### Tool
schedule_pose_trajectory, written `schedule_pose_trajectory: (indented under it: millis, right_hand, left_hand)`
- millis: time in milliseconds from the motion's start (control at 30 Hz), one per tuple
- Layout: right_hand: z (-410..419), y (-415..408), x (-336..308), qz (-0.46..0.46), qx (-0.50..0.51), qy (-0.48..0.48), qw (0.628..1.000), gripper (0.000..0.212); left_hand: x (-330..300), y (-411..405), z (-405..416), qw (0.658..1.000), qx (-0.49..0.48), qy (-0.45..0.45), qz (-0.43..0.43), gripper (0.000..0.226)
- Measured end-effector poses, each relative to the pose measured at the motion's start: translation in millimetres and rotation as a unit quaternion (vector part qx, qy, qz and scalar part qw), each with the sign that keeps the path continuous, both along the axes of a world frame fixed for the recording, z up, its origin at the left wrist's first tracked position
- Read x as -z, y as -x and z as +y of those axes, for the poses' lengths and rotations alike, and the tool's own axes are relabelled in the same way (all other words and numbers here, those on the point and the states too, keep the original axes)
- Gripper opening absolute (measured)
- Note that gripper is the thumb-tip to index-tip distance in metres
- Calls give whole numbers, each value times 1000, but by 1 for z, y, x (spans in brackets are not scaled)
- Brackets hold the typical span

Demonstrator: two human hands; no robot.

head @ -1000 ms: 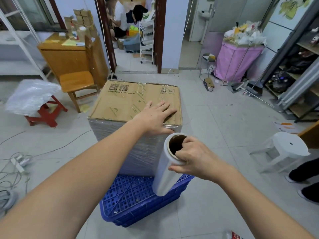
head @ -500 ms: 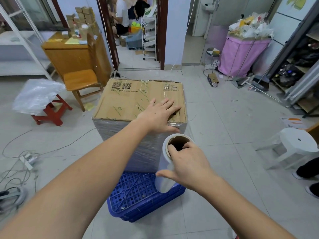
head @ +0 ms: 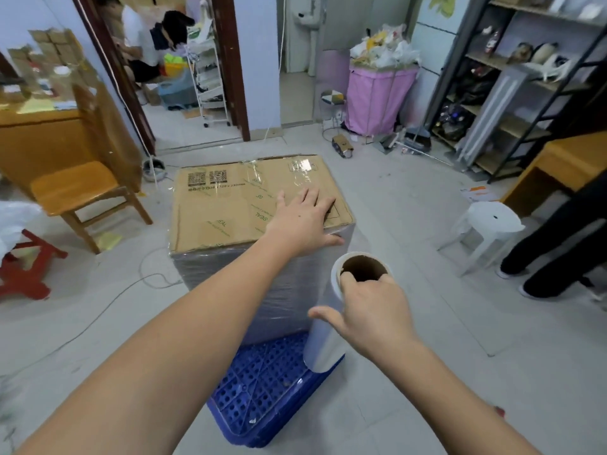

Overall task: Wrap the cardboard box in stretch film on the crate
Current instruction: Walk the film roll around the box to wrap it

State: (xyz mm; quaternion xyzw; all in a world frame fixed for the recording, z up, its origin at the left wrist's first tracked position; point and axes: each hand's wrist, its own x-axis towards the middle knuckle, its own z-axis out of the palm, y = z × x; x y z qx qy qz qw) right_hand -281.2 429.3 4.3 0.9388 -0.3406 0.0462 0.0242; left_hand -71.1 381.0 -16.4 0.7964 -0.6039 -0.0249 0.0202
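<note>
Tiled floor, left hand (head: 303, 221) flat on cardboard box (head: 236, 205), right hand (head: 371, 310) around film roll (head: 328, 339).

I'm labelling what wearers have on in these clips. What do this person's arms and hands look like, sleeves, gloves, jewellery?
Both forearms are bare along all that shows, with no sleeve in view. The left hand and right hand wear no gloves; no ring, watch or bracelet is visible.
</note>
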Motion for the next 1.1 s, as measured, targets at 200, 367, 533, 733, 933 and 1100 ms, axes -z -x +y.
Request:
schedule_pose_trajectory:
  millis: [200,367,533,733,933,1100]
  right_hand:
    - [6,-9,8,-10,60,59,996,48]
    - [19,-8,4,-26,145,-55,988,27]
    - [17,-15,13,-12,200,21,979,57]
    - [9,-16,25,-81,169,70,980,69]
    - [5,-14,24,-13,144,77,987,48]
    - [5,-21,8,-32,154,13,987,74]
  left_hand:
    - [3,-2,-1,1000,18,15,15,102]
    - [1,1,2,999,21,15,28,101]
    - [0,1,1,999,18,18,32,103]
    - [-10,-5,3,994,39,35,93,93]
    - [-43,-61,50,980,174,-69,66,94]
    - [-40,-126,106,967,211,-133,-56,105]
